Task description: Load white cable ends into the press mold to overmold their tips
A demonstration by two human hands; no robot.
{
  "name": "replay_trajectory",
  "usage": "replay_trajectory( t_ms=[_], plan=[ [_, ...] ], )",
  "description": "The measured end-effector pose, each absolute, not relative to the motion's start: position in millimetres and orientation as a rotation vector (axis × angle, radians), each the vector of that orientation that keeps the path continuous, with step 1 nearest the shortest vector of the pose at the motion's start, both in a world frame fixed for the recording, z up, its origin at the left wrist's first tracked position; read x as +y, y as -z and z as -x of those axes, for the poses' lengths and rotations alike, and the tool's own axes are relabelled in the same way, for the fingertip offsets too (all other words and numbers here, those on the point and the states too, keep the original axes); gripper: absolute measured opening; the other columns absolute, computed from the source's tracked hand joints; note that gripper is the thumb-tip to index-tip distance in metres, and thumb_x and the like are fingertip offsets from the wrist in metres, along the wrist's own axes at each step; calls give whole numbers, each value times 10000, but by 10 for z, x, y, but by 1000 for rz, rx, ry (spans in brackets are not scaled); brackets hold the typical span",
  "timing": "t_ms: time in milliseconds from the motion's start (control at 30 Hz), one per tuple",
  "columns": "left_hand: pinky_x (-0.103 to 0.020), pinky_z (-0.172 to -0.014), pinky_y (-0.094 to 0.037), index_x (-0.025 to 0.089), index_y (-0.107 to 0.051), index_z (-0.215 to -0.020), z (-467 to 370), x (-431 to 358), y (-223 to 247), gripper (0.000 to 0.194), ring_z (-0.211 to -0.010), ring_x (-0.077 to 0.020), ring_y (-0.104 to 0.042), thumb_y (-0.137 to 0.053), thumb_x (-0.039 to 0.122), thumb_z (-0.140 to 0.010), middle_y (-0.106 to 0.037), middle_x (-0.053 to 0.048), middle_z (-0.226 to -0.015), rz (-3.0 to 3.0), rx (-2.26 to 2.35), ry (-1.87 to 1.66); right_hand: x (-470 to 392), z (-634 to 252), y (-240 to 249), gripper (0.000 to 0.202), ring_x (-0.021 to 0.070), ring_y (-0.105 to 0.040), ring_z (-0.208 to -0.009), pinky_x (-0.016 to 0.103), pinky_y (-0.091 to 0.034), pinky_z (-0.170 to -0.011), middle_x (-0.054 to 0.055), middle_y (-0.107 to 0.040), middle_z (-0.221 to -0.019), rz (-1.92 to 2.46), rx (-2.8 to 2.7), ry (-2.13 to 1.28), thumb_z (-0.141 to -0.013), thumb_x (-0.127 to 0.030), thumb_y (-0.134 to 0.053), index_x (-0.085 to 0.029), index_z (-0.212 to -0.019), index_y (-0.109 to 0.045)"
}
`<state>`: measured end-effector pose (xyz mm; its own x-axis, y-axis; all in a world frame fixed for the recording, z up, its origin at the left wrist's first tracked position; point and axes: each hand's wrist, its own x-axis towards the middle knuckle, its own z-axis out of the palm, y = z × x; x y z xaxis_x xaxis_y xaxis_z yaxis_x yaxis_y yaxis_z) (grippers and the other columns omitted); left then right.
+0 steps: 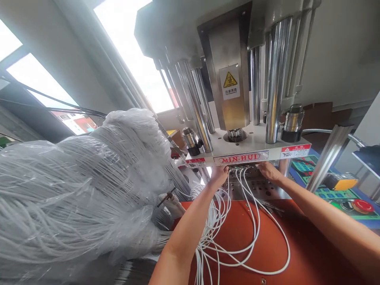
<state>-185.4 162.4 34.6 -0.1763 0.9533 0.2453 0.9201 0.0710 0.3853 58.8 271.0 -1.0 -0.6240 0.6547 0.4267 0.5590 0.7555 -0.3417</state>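
Held left hand and right hand just below the front edge of the press upper plate, one to each side of the upper ends of several white cables. Could not tell either hand's grip, pinched or spread, with fingertips mostly hidden at the plate edge. Had those cable ends in a row over the perforated lower plate, just beside the left hand, contact unclear, and farther from the right. Saw their long axes running from the plates toward the body, then looping leftward across the orange-red tabletop. Found little headroom between the two plates. Had a plastic-wrapped cable bundle crowding the left forearm, but bare tabletop between the widest loop and the right forearm.
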Motion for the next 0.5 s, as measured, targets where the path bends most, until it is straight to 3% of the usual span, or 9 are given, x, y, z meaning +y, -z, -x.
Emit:
replay_trajectory(
  t_ms=[133,267,367,500],
  plan=[
    [-468,-1072,-415,216,-659,-1204,1728,1528,-398,307,-1209,-271,-579,-493,231,-945,-691,-91,-1222,-2058,2234,-723,2570,-632,77,232,218,-630,-1042,420,-508,-926,79,-686,-1107,1023,-2342,-245,-958,-236,-526,-161,-1127,-666],
    [-481,-1142,-341,246,-614,-1261,1354,1485,-381,346,-1299,-261,-483,-575,323,-925,-627,-59,-1333,-2373,2040,-747,2497,-633,98,461,236,-642,-1050,350,-511,-904,79,-741,-1021,1042,-2361,-273,-802,-47,-403,-194,-1086,-735],
    [-473,-1117,-376,204,-668,-1168,1103,1568,-325,312,-1245,-277,-498,-643,311,-876,-648,-72,-1275,-2463,2000,-689,2447,-608,82,515,247,-561,-1230,374,-467,-1008,80,-711,-1187,1034,-2401,-258,-764,-33,-405,-222,-1109,-738],
    [-423,-1039,-451,182,-724,-1068,998,1702,-256,267,-1133,-261,-541,-567,118,-861,-685,-90,-1118,-2449,2047,-612,2392,-593,24,520,260,-469,-1339,453,-403,-1088,85,-616,-1369,1019,-2461,-221,-764,-10,-414,-218,-1120,-731]
  ],
)
